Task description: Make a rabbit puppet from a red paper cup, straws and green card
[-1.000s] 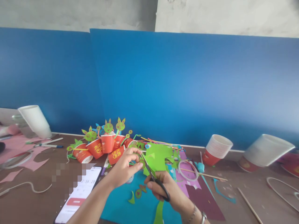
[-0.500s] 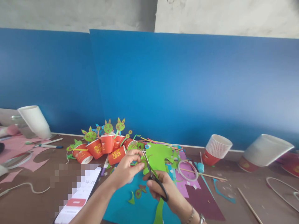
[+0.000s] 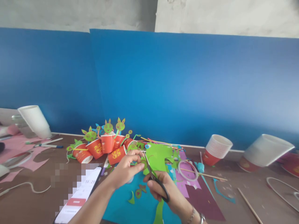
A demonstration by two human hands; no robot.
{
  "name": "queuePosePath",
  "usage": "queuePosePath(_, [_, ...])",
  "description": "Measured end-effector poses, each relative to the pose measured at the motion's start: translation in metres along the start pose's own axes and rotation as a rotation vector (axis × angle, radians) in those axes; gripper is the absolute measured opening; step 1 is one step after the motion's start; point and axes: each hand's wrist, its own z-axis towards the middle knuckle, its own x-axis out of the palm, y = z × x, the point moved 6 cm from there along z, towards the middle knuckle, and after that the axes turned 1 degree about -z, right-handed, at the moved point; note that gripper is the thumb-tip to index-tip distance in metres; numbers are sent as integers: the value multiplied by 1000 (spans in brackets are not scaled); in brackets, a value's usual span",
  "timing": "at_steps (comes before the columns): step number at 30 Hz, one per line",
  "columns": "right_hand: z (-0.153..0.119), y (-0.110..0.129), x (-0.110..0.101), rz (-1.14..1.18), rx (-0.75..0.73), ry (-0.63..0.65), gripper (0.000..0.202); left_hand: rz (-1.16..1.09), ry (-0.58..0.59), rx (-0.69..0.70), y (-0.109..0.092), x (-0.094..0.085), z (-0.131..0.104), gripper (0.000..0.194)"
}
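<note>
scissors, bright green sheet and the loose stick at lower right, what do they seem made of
Scissors: metal blades, by their grey sheen; black handles, probably smooth plastic.
Bright green sheet: likely matte paper or thin card, flat with irregular edges.
Loose stick: probably plain wood or bamboo, from its pale tan colour and dull surface.

On the phone (image 3: 87, 186), lower left of the frame, "56:29" is read in grey on white; anything preceding it is covered by pixel blocks. The marking on the red button (image 3: 76, 202) and the faint line beneath it cannot be resolved. Left of centre, large yellow characters are borne by a tilted cup (image 3: 94, 148) and a lying cup (image 3: 117, 154); apparently the double-happiness sign 囍, strokes blurred. Print on the leftmost cup (image 3: 81, 154) is too small to be read.
</note>
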Motion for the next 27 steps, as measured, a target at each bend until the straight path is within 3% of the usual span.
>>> queuePosePath(12, [-2, 2, -1, -124, 105, 0, 37, 145, 26, -8, -5, -9, -2, 20])
queuePosePath(19, [-3, 10, 4, -126, 67, 41, 38, 86, 20, -26, -5, -11, -3, 20])
queuePosePath(27, [-1, 2, -3, -141, 82, 4, 41, 45, -12, -59, 2, -13, -2, 19])
